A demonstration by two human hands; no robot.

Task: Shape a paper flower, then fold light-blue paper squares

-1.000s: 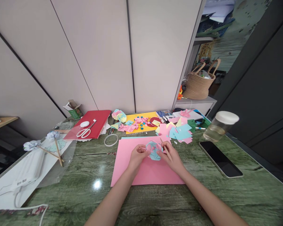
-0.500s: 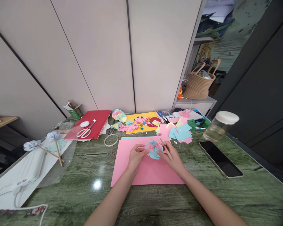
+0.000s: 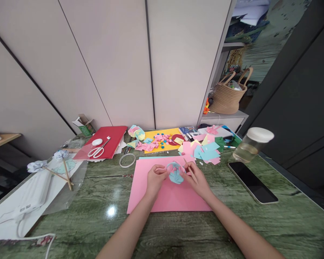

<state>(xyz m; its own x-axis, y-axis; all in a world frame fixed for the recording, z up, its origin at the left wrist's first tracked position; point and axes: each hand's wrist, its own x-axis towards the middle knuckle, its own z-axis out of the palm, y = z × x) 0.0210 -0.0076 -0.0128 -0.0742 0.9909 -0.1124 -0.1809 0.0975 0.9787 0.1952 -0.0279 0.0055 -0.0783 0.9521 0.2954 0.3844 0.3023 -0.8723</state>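
Note:
A round folded paper piece (image 3: 175, 172) in blue and pink is held between both my hands over a large pink sheet (image 3: 167, 192) on the green marble table (image 3: 194, 230). My left hand (image 3: 155, 178) pinches its left edge with closed fingers. On the right edge, my right hand (image 3: 197, 178) grips the piece and also holds a thin wooden stick (image 3: 189, 169) that points up toward the back.
A phone (image 3: 252, 181) and a lidded glass jar (image 3: 252, 144) lie to the right. Loose coloured paper squares (image 3: 205, 149), a yellow sheet with beads (image 3: 162, 141), a tape ring (image 3: 127, 160), scissors (image 3: 97, 150) on a red folder and paper flowers on sticks (image 3: 58, 167) lie behind and to the left.
The folded paper piece has been turned slightly between my fingers, with more pink showing on top. Both hands stay in nearly the same place.

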